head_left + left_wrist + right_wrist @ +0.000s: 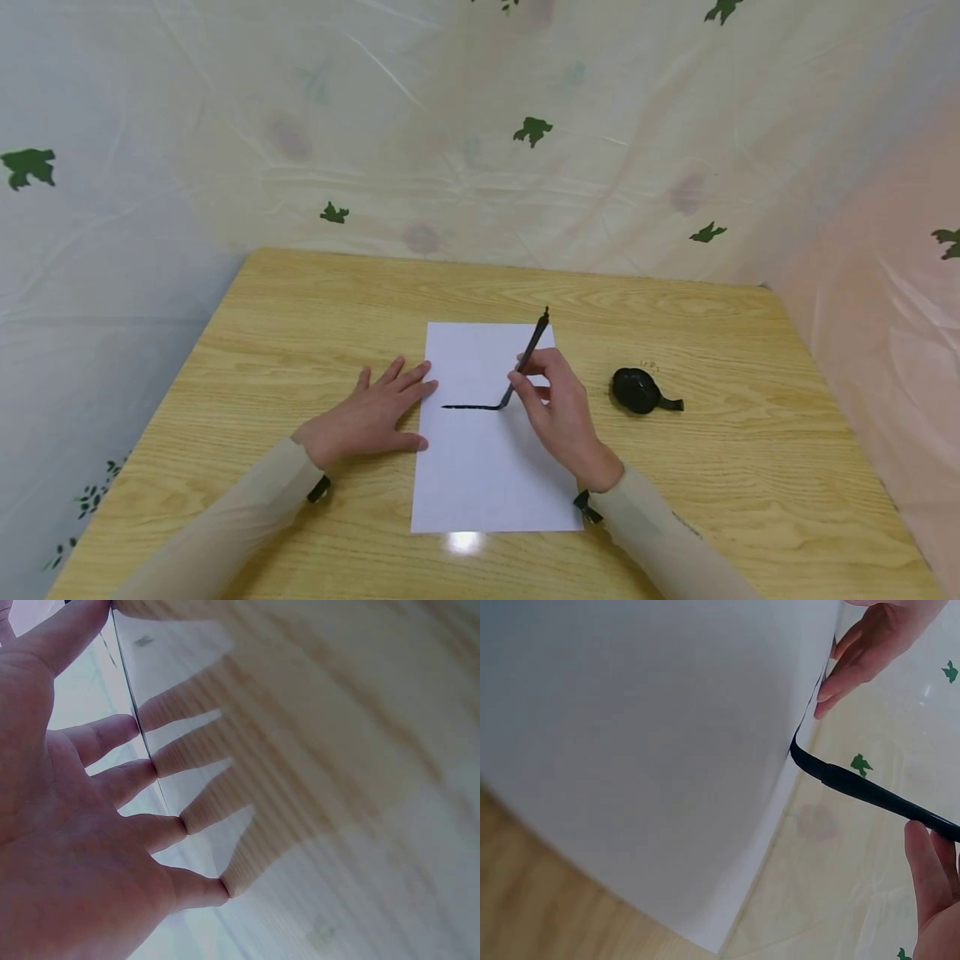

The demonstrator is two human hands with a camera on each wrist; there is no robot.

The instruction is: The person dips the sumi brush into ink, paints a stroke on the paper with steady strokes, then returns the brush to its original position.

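My right hand pinches a dark writing brush by its handle, the brush leaning with its top away from me. In the right wrist view the bent black bristles press on the white paper. A thin black line runs across the sheet from the left and ends at the brush tip. My left hand lies with fingers spread, its fingertips at the sheet's left edge. In the left wrist view that hand touches the wooden surface with its fingertips.
To the right of the paper sits a small black ink dish with a short handle, a few specks beside it. The wooden table ends at pale curtains with green bird shapes at the back and sides.
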